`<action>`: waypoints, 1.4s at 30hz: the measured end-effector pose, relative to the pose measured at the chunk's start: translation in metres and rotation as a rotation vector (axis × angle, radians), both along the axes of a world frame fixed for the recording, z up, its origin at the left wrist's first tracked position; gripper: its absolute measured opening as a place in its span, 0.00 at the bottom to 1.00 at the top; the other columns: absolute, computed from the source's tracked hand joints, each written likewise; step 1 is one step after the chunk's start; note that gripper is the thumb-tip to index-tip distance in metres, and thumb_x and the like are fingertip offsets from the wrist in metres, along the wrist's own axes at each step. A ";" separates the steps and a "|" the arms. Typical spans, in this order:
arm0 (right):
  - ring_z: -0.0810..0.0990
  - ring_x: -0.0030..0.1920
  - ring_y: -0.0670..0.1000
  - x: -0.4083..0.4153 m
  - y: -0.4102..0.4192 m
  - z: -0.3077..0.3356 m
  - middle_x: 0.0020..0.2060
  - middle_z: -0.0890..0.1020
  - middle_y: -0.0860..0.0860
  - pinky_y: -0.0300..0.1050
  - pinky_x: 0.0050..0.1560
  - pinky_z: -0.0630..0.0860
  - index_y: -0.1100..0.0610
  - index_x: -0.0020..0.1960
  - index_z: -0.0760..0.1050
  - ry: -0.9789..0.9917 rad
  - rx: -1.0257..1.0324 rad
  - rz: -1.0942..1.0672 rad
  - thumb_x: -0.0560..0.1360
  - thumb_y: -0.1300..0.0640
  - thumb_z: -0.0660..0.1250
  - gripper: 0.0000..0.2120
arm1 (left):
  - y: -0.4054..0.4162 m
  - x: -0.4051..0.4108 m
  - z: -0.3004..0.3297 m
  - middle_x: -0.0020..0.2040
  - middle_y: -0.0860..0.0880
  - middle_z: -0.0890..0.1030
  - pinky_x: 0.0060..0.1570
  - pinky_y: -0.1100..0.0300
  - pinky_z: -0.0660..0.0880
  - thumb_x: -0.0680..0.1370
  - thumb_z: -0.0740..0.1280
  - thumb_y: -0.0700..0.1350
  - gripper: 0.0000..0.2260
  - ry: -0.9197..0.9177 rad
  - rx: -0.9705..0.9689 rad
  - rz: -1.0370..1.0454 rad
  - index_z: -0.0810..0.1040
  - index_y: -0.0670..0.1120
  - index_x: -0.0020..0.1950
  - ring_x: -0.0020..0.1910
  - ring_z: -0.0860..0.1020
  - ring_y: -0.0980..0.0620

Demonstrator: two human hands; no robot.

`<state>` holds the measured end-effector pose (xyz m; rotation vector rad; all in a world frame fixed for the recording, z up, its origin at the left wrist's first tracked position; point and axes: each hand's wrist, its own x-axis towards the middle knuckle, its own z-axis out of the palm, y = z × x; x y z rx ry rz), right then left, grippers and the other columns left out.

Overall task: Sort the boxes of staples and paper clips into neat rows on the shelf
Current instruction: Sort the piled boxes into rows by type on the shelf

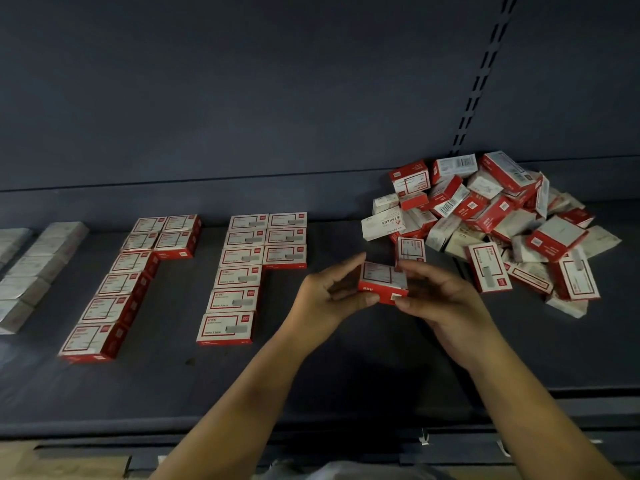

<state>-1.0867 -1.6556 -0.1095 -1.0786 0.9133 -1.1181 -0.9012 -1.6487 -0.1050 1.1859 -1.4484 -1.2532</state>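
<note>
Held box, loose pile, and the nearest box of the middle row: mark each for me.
Held box [382, 277]: head view, on its white top face, between both hands.
Loose pile [498, 216]: head view, on a red box near the heap's middle.
Nearest middle-row box [225, 326]: head view, on its white label face.

Both hands, left [332, 292] and right [440, 296], pinch a red box [382, 280] above the shelf [311, 375], between neat rows [239, 271] and a heap [491, 223]
</note>
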 end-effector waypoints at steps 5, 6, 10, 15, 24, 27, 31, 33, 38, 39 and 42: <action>0.81 0.53 0.53 0.001 0.004 -0.001 0.50 0.83 0.54 0.41 0.46 0.78 0.50 0.52 0.81 0.009 -0.056 0.027 0.46 0.45 0.82 0.34 | 0.004 0.000 0.003 0.54 0.53 0.79 0.51 0.69 0.73 0.70 0.71 0.31 0.26 0.040 -0.014 0.005 0.71 0.45 0.66 0.55 0.77 0.62; 0.81 0.52 0.53 0.002 0.005 -0.001 0.50 0.83 0.54 0.41 0.46 0.78 0.50 0.53 0.80 0.016 -0.066 0.028 0.47 0.46 0.82 0.34 | 0.005 0.000 0.002 0.53 0.53 0.80 0.50 0.68 0.74 0.70 0.70 0.31 0.25 0.044 -0.025 0.008 0.72 0.47 0.64 0.55 0.78 0.61; 0.81 0.53 0.53 0.001 0.007 0.000 0.48 0.84 0.52 0.39 0.44 0.78 0.54 0.56 0.76 0.044 -0.074 0.023 0.60 0.63 0.76 0.25 | 0.007 0.001 -0.004 0.55 0.50 0.80 0.55 0.58 0.76 0.69 0.73 0.34 0.22 0.028 -0.044 0.055 0.75 0.52 0.59 0.57 0.78 0.54; 0.79 0.55 0.46 0.006 0.011 0.000 0.52 0.81 0.51 0.37 0.51 0.75 0.49 0.59 0.74 0.268 -0.149 0.049 0.66 0.73 0.71 0.28 | 0.012 0.005 -0.010 0.55 0.52 0.79 0.58 0.49 0.74 0.66 0.76 0.45 0.22 -0.125 -0.135 0.116 0.74 0.57 0.56 0.57 0.77 0.53; 0.74 0.52 0.38 0.047 0.005 0.001 0.49 0.76 0.42 0.24 0.53 0.67 0.57 0.56 0.78 0.820 -0.567 0.037 0.61 0.65 0.77 0.25 | 0.024 0.045 -0.009 0.61 0.51 0.75 0.62 0.63 0.68 0.68 0.76 0.44 0.26 -0.520 -0.338 0.125 0.73 0.48 0.64 0.63 0.72 0.54; 0.74 0.52 0.43 0.071 0.001 0.000 0.51 0.75 0.46 0.25 0.55 0.66 0.60 0.57 0.77 0.870 -0.678 0.054 0.61 0.64 0.78 0.25 | 0.027 0.067 -0.003 0.62 0.49 0.75 0.62 0.67 0.63 0.69 0.75 0.45 0.25 -0.627 -0.396 0.111 0.74 0.46 0.64 0.64 0.71 0.52; 0.70 0.57 0.45 0.108 0.001 0.000 0.56 0.73 0.48 0.26 0.59 0.65 0.60 0.61 0.75 0.869 -0.762 0.078 0.61 0.63 0.78 0.29 | 0.030 0.106 0.005 0.60 0.50 0.76 0.62 0.73 0.61 0.68 0.75 0.41 0.22 -0.658 -0.432 0.156 0.77 0.43 0.61 0.62 0.69 0.57; 0.67 0.60 0.45 0.126 0.002 -0.001 0.58 0.71 0.48 0.28 0.60 0.63 0.60 0.64 0.73 0.860 -0.758 0.080 0.62 0.65 0.78 0.32 | 0.031 0.131 0.007 0.59 0.49 0.76 0.60 0.73 0.61 0.68 0.75 0.39 0.22 -0.688 -0.436 0.210 0.77 0.42 0.61 0.61 0.69 0.58; 0.69 0.58 0.47 0.171 0.004 -0.005 0.56 0.77 0.54 0.43 0.59 0.67 0.62 0.59 0.76 0.906 -0.754 0.020 0.63 0.64 0.77 0.26 | 0.029 0.195 0.012 0.63 0.46 0.75 0.60 0.64 0.66 0.72 0.72 0.40 0.23 -0.757 -0.343 0.266 0.73 0.43 0.66 0.62 0.71 0.50; 0.70 0.58 0.50 0.179 0.005 -0.006 0.55 0.77 0.54 0.50 0.59 0.70 0.62 0.58 0.77 0.928 -0.752 0.016 0.63 0.62 0.77 0.24 | 0.027 0.206 0.011 0.65 0.45 0.74 0.62 0.61 0.66 0.73 0.71 0.40 0.23 -0.777 -0.316 0.268 0.72 0.43 0.67 0.64 0.70 0.49; 0.69 0.58 0.50 0.202 0.009 -0.010 0.52 0.78 0.53 0.61 0.53 0.72 0.61 0.55 0.79 0.977 -0.758 0.000 0.66 0.57 0.72 0.19 | 0.022 0.236 0.009 0.69 0.45 0.70 0.68 0.62 0.60 0.75 0.69 0.39 0.24 -0.841 -0.280 0.248 0.68 0.43 0.70 0.68 0.67 0.47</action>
